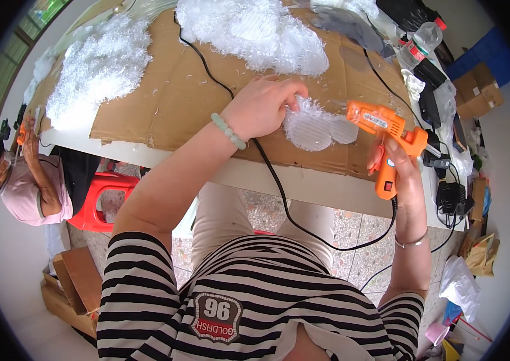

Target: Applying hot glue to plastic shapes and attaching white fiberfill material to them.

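My right hand [400,161] is wrapped round the handle of an orange hot glue gun [381,120], whose nozzle end points left. Its black cord runs down from the handle, loops left and passes beneath my left forearm. With closed fingers, my left hand [267,105] pinches a small white fringed piece [309,126] at its upper left edge. This piece has flat, ribbed round lobes and lies over the cardboard [164,120]. The nozzle is just to the right of the piece; whether they touch I cannot tell.
Heaps of white fringed pieces [255,36] cover the far side, with another heap [104,66] at left. Grey translucent sheets [351,30] lie beyond. A plastic bottle [422,45] and a power strip with cords stand at right. A co-worker [32,186] sits at far left by a red stool [101,198].
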Available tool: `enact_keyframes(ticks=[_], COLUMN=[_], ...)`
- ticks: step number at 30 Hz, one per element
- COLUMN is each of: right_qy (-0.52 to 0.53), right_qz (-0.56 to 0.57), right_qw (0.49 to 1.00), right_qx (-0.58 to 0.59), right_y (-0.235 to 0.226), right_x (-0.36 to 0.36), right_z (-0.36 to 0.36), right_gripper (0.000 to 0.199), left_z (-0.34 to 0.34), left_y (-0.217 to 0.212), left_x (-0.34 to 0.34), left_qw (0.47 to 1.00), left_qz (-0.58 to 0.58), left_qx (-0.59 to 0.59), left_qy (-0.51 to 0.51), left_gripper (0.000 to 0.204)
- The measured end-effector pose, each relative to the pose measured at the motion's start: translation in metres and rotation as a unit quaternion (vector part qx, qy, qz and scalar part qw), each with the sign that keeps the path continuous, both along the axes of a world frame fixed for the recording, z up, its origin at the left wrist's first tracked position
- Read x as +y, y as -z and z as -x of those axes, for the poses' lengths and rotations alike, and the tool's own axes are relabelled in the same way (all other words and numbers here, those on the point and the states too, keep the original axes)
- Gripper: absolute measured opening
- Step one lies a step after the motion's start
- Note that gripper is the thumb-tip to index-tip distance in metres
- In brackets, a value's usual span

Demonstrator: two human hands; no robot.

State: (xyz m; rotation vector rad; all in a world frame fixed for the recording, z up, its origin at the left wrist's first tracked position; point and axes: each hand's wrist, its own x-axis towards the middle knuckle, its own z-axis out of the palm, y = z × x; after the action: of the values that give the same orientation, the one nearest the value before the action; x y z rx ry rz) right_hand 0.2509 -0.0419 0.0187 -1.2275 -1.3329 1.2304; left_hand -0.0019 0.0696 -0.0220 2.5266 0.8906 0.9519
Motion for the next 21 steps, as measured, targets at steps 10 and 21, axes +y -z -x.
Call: enact_keyframes(ticks=[10, 21], right_qy=[0.089, 0.098], right_qz=[0.029, 0.062], right_qw=[0.941, 0.934], right_qx=[0.324, 0.337], right_y=[0.013, 0.032], right_x=[0.044, 0.056], right_z=[0.021, 0.017], right_gripper=[0.029, 0.029], left_z=[-0.004, 0.010], left_y=[-0.007, -0.005], left_x=[-0.015, -0.063], left_qw=[0.999, 0.979], left_qz=[-0.038, -0.081], left_qx=[0.009, 0.076], left_qy=[-0.027, -0.169], left_gripper=[0.023, 0.008])
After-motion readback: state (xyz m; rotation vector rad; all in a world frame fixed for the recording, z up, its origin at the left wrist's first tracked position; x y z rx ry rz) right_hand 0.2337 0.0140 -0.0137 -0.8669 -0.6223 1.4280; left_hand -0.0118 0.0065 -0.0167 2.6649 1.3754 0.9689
